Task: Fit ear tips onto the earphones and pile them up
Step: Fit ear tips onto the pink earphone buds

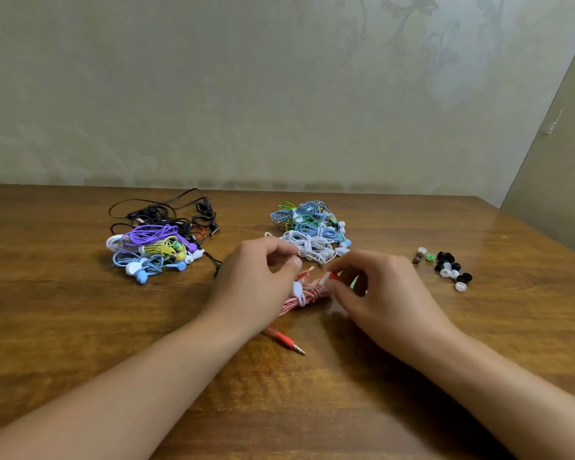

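Observation:
A red-and-white earphone bundle (307, 295) lies on the wooden table (80, 327) between my hands, its red jack plug (291, 343) trailing toward me. My left hand (256, 277) has its fingers curled over the bundle's left end and pinches its thin cable. My right hand (375, 287) pinches a red-and-white earbud (331, 277) at its fingertips. Several loose ear tips (448, 267), black, white, green and brown, lie to the right. Whether a tip sits on the held earbud is hidden.
One pile of earphones (156, 247), purple, yellow, blue and black, sits at the back left. A second pile (312, 234) of blue, white and green earphones sits at the back centre. A wall rises behind the table; the table's right edge runs near the ear tips.

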